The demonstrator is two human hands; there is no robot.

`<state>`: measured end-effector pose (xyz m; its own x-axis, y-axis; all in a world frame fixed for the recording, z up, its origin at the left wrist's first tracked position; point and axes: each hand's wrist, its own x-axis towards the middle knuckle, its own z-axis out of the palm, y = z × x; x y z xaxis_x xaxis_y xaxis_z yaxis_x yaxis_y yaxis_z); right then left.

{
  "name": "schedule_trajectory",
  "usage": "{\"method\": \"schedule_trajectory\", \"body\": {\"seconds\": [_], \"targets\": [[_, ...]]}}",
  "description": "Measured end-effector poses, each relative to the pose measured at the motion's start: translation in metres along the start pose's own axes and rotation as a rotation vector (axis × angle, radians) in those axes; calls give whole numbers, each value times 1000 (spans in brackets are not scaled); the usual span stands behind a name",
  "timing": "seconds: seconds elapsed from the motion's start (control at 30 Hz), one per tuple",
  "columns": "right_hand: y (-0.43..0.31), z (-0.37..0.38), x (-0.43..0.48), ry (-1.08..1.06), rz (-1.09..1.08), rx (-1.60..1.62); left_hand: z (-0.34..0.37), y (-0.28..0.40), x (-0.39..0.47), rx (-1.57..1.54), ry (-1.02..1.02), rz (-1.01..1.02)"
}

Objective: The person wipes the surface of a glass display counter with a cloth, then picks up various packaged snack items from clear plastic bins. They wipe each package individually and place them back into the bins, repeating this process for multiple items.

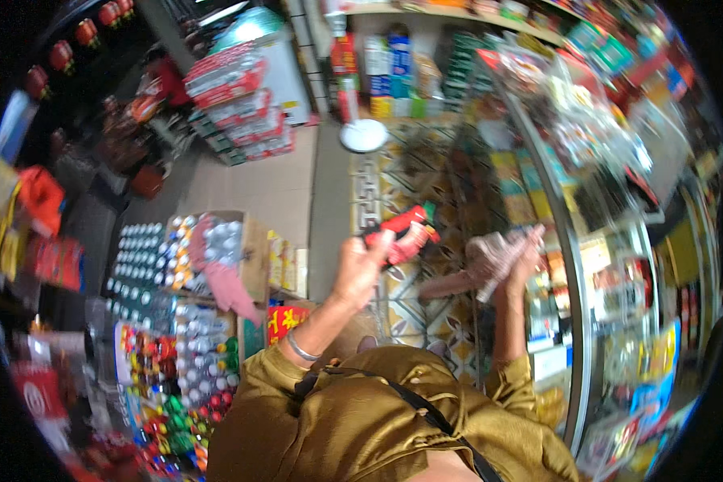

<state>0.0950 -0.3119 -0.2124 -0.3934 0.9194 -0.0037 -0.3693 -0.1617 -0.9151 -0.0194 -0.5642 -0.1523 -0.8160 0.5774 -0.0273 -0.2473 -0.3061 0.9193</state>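
Observation:
My left hand (361, 265) grips the near end of a red bottle or packet (406, 232) with a green tip, held over the patterned tile floor. A bracelet sits on that wrist. In my right hand (521, 265) is a pale pink, crumpled cloth (494, 256), partly hanging down towards the left beside the glass display case. The print on the red item is blurred. The two hands are apart, in front of my body, and the cloth does not touch the red item.
A glass display case (563, 199) with a metal edge runs along the right. Crates of capped bottles (208, 337) stand at the left, with a pink cloth (226, 283) over them. Stacked drink cartons (241, 102) and a round white stand base (364, 135) are farther ahead.

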Motion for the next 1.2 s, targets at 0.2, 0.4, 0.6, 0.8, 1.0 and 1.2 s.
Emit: {"method": "schedule_trajectory", "body": {"seconds": [0.2, 0.4, 0.6, 0.8, 1.0, 1.2], "targets": [[-13, 46, -79, -486, -273, -480, 43, -39, 25, -249, 99, -9], [14, 64, -56, -230, -131, -482, 66, -53, 5, -281, 93, -141], [18, 39, -27, -94, 98, 167, 73, -53, -1, -400, -142, -159], [22, 20, -25, -208, -5, 102, 59, -57, -8, -376, -117, -240], [18, 10, -29, -139, -57, 5, 55, -48, -25, 208, -78, 251], [10, -5, -30, -109, 31, -31, 37, -27, -15, 1458, -506, 980]]}}
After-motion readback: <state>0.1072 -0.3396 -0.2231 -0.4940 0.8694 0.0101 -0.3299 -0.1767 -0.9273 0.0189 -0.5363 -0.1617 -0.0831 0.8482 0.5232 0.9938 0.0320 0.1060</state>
